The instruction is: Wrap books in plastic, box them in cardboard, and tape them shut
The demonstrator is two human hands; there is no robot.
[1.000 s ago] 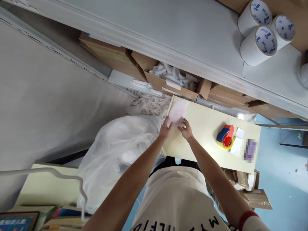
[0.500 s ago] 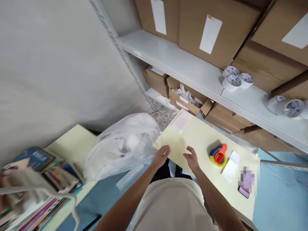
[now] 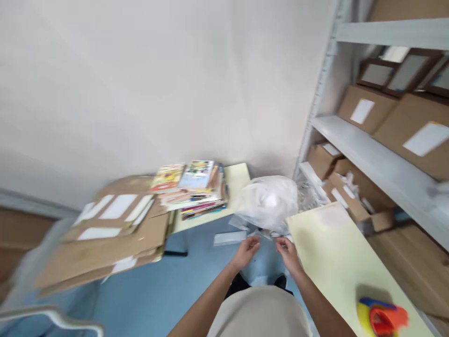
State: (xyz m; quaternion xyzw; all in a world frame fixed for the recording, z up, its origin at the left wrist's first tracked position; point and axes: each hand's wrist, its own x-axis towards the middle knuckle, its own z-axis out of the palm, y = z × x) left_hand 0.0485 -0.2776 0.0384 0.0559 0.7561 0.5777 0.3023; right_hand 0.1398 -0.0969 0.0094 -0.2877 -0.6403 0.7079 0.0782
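Your left hand (image 3: 247,250) and right hand (image 3: 287,252), fingers curled, grip indiscernible, lie below the plastic bag (image 3: 269,200), right of frame centre, whose loose film could snag on the table (image 3: 326,248) if dragged sideways.

The light is bright and diffuse. Beyond the person's left hand (image 3: 247,252) and right hand (image 3: 289,255), a plastic bag (image 3: 268,201) catches a pale glare. Rightward, the tape dispenser (image 3: 384,319) throws a soft shadow away from the wearer. Blur smears the flattened cardboard (image 3: 115,243) leftward; wide-angle distortion stretches the edges.
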